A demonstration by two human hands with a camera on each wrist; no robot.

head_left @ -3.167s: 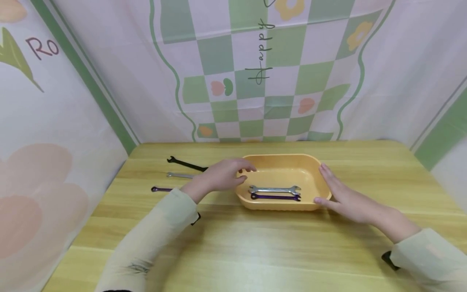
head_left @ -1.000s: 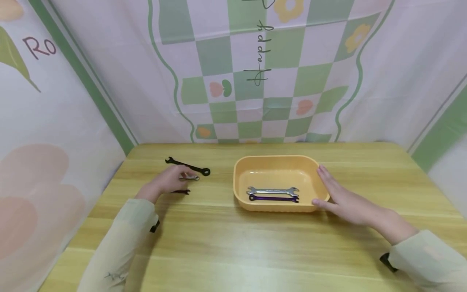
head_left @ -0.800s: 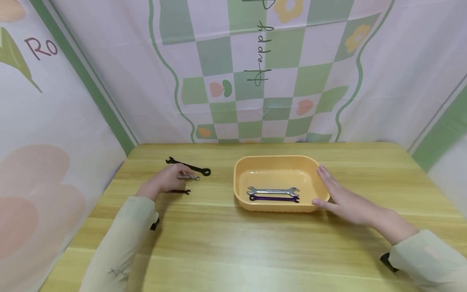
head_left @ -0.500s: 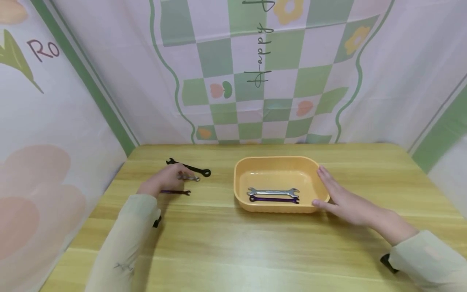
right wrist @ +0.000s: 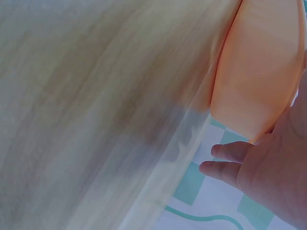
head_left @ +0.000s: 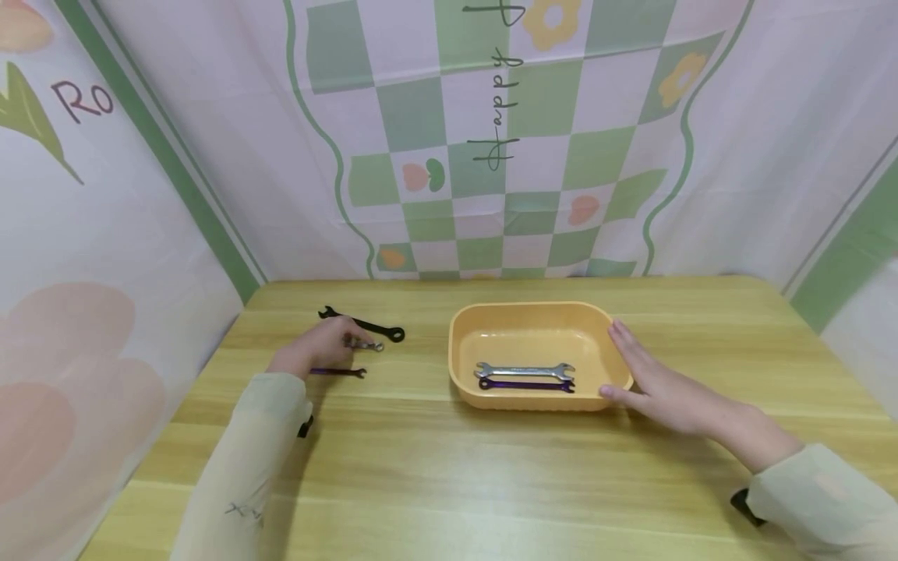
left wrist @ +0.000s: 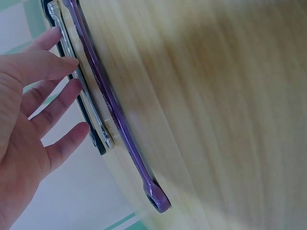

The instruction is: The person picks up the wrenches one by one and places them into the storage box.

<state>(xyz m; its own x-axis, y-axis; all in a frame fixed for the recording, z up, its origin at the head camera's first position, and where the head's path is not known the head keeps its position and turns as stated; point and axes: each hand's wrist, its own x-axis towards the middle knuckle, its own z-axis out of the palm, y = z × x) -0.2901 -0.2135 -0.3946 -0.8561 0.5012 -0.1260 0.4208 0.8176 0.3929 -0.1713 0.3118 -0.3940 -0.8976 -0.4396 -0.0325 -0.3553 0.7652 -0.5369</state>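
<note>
My left hand (head_left: 317,344) reaches down at the table's left side. Its thumb and fingertips pinch a small silver wrench (head_left: 370,345) across the middle; the other fingers are spread in the left wrist view. Closer to me lies a purple wrench (left wrist: 115,110), partly covered by the hand in the head view. Just beyond is a longer black wrench (head_left: 379,327). My right hand (head_left: 677,393) rests against the right end of a yellow tray (head_left: 533,403), fingers straight along its outside and thumb at the near rim. Inside the tray are a silver wrench (head_left: 525,372) and a purple wrench (head_left: 528,385).
A wooden table (head_left: 449,475) carries everything. Behind it hangs a checked cloth (head_left: 477,187), with another printed cloth (head_left: 84,312) along the left side. Bare tabletop separates the left wrenches from the tray.
My left hand has moved from the tray's left rim out to the silver wrench on the table, where it has stayed for the last second. My right hand keeps its place at the tray.
</note>
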